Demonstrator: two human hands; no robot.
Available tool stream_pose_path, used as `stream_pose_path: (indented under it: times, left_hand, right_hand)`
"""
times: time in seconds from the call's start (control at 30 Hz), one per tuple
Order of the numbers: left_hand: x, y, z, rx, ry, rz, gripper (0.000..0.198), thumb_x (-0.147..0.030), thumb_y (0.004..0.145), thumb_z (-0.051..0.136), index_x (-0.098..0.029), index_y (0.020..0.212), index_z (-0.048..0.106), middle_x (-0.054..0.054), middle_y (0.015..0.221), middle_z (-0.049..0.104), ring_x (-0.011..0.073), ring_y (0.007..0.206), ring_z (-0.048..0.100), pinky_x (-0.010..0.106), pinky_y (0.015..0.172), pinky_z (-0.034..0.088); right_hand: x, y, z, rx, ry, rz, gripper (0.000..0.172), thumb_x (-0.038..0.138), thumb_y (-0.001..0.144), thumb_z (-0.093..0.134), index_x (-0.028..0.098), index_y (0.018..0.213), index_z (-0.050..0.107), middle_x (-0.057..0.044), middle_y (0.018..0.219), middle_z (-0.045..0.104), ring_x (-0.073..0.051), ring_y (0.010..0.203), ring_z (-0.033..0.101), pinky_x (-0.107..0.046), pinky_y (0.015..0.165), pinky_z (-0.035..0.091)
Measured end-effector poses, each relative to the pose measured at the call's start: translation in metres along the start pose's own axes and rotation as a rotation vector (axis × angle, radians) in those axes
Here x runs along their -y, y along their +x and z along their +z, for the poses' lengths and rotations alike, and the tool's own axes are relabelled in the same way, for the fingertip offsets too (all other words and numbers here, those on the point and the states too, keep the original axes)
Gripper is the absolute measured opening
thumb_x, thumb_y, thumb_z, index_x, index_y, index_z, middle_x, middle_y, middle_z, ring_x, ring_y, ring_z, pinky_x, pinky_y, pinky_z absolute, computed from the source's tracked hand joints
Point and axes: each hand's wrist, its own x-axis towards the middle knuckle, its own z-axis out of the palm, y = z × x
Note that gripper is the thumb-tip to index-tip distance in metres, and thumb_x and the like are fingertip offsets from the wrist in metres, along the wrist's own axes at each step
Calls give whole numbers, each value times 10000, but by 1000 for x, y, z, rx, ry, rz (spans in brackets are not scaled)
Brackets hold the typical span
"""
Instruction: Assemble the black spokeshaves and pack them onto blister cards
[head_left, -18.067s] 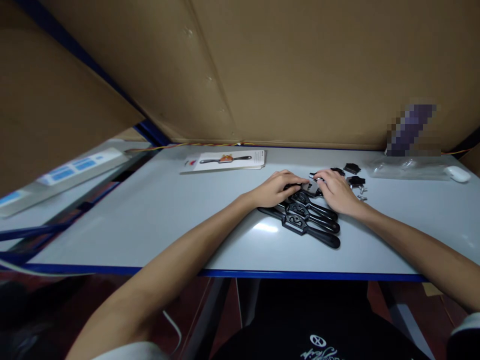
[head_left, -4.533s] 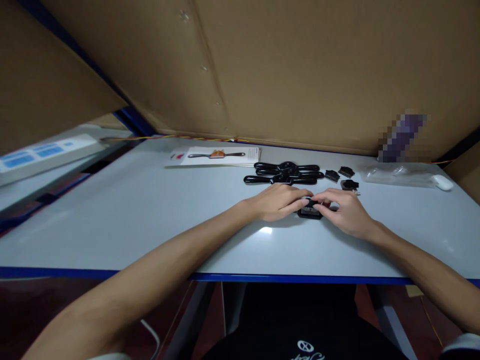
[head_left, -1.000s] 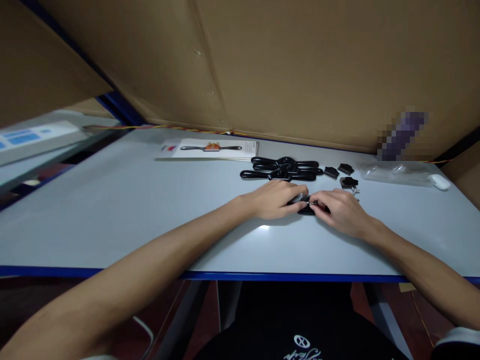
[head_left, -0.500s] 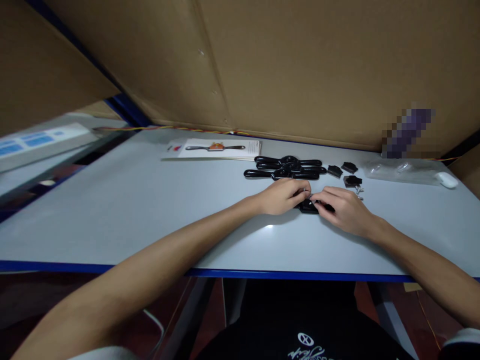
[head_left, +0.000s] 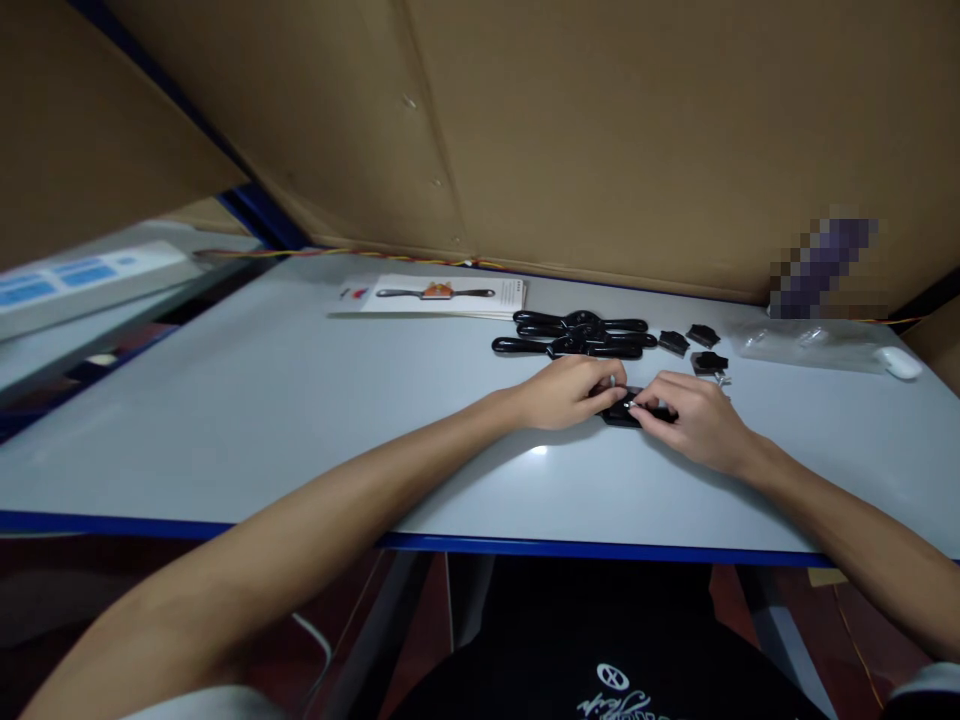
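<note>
Two hands [head_left: 568, 393] [head_left: 697, 418] on one spokeshave [head_left: 624, 418]

A black shirt [head_left: 525, 665] filled the bottom centre of the frame, its outline sloping down at either side. On it, a little right of centre, was a white oval emblem [head_left: 613, 677] with a cross-like mark inside. White lettering [head_left: 628, 706] in slanting script ran just below, cut by the bottom edge and too blurred to read whole. At lower left, the left sleeve [head_left: 206, 704] showed as a pale, whitish hem. At lower right, the right sleeve [head_left: 934, 677] had a pale band with black beside it. Left forearm [head_left: 352, 500] and right forearm [head_left: 832, 520] were bare.
</note>
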Motion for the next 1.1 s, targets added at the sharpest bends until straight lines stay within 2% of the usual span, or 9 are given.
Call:
stream_pose_path:
  times: [0.23,0.4,0.6,0.7,0.87,1.1]
  left_hand:
    - [-4,-2,-8,56,-6,48,245,-356,1027,451,-175,1086,604,-4,741,617,158,669,542,278,669,386]
    - [-3,-2,-7,49,16,57,254,-351,1044,429,-176,1098,605,9,753,637,169,693,566,288,694,403]
    - [-1,-1,-5,56,40,59,281,-364,1056,421,-174,1100,623,11,755,639,175,710,572,291,710,411]
    - [-1,-2,-5,53,40,64,296,-361,1060,413,-169,1092,635,21,779,656,177,724,585,294,720,418]
    - [0,-2,-5,43,57,85,310,-340,1057,399,-162,1098,650,45,832,688,187,755,609,307,728,428]
    - [2,-2,-4,52,77,88,329,-342,1060,389,-157,1099,658,70,902,717,197,796,629,328,755,446]
  right_hand:
    - [0,0,-1,30,-53,-8,265,287,1000,558,193,765,632,-18,714,600,-138,625,486,-297,602,374]
    - [-2,-1,-2,102,-65,-93,287,318,1033,501,196,859,694,-40,774,630,-165,689,529,-321,676,421]
    - [-1,-2,-6,156,-92,-195,294,268,1036,479,191,952,750,-58,849,667,-176,746,582,-338,742,451]
    - [0,-2,-5,135,-120,-225,292,236,1032,477,191,1013,765,-53,850,669,-171,734,576,-336,731,438]
    - [-3,-2,-4,67,-175,-192,318,212,1021,476,192,1131,773,-47,830,660,-158,675,521,-327,669,406]
    - [-4,-2,-6,59,-195,-165,353,222,1018,479,192,1215,770,-44,793,638,-160,645,489,-334,656,402]
